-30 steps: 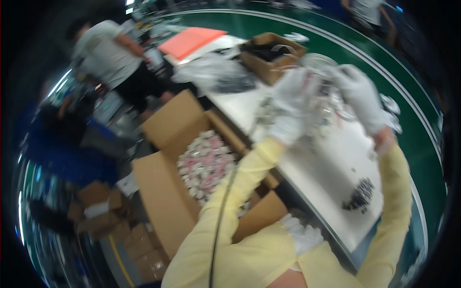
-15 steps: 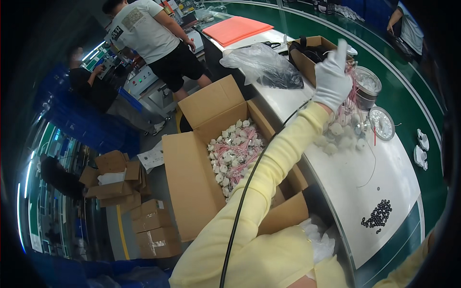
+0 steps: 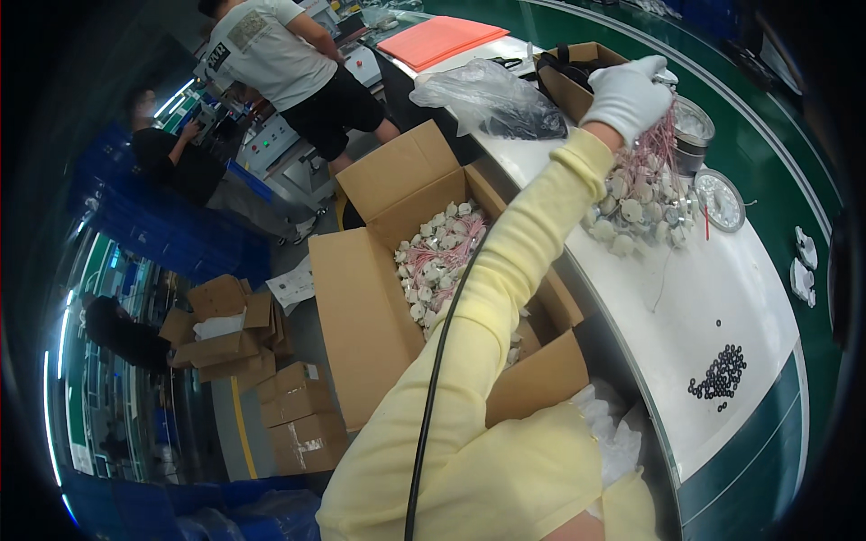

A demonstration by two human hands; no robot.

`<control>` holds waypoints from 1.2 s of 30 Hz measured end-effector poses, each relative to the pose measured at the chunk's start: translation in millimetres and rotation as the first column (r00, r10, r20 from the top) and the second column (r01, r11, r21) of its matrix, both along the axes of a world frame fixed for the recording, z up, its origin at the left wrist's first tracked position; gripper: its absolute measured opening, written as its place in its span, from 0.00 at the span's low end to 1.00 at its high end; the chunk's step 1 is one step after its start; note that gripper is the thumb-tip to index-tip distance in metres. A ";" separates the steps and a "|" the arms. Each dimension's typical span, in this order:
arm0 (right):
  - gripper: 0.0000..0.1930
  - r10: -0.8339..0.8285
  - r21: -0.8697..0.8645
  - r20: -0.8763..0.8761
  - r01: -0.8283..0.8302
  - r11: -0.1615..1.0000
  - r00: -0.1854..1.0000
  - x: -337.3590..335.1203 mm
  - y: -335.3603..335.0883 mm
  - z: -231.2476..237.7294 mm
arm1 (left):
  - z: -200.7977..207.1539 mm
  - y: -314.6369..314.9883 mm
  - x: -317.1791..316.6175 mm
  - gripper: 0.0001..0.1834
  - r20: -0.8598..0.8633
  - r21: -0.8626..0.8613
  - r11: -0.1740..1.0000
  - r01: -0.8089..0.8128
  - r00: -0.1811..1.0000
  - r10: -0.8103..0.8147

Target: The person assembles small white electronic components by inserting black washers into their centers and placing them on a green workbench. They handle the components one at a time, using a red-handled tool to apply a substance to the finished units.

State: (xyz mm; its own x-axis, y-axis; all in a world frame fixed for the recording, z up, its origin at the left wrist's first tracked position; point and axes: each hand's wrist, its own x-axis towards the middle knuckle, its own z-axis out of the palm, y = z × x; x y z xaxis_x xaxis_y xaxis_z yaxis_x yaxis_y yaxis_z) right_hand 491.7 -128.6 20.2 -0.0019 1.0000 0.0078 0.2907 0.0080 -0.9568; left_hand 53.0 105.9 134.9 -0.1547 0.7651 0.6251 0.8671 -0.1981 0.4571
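Note:
My left hand [image 3: 629,97], in a white glove, is closed around the top of a bundle of pink-wired parts [image 3: 642,185]. The bundle dangles by its thin pink wires, with white round pieces clustered at the lower end. It hangs over the white table [image 3: 622,311]; whether the lowest pieces touch the surface I cannot tell. Below my yellow-sleeved arm stands an open cardboard box [image 3: 356,311], where a heap of similar wired parts [image 3: 437,261] lies, partly hidden by the arm. My right hand is out of view.
Beyond the bundle are a metal tin [image 3: 690,162] and a round dish [image 3: 720,200]. Small black rings [image 3: 720,371] lie near the table's front. A smaller box [image 3: 564,86], a clear plastic bag [image 3: 478,95] and orange sheets [image 3: 440,41] sit farther back. People work at left.
My left hand has risen slightly and turned, its fingers now pointing right instead of up. The wired bundle is still in its grip. A yellow sleeve at the lower right has left view.

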 end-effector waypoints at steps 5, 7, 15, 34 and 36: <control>0.17 -0.048 0.053 -0.207 0.060 0.997 0.977 14.0 -13.3 -2.4 | 24.4 -16.5 -0.1 0.33 0.270 0.021 0.977 0.214 0.939 -0.212; 0.17 -0.030 0.068 -0.302 0.052 0.996 0.953 18.7 -15.4 -4.5 | 10.3 4.4 -18.1 0.38 0.504 0.135 0.897 0.421 0.750 -0.428; 0.17 0.016 0.164 -0.617 0.109 0.980 0.787 43.1 -32.4 -11.2 | 46.6 -7.2 4.2 0.31 -0.082 -0.139 0.975 0.173 0.979 -0.185; 0.20 0.256 0.256 -0.967 0.108 0.961 0.019 175.6 -84.0 3.4 | 19.9 -101.3 98.4 0.22 -0.573 0.441 0.661 0.607 0.757 -0.314; 0.23 0.144 0.141 -0.988 0.056 0.988 -0.056 182.4 -81.0 -1.9 | -0.5 -107.2 107.6 0.18 -0.579 0.291 0.684 0.669 0.692 -0.431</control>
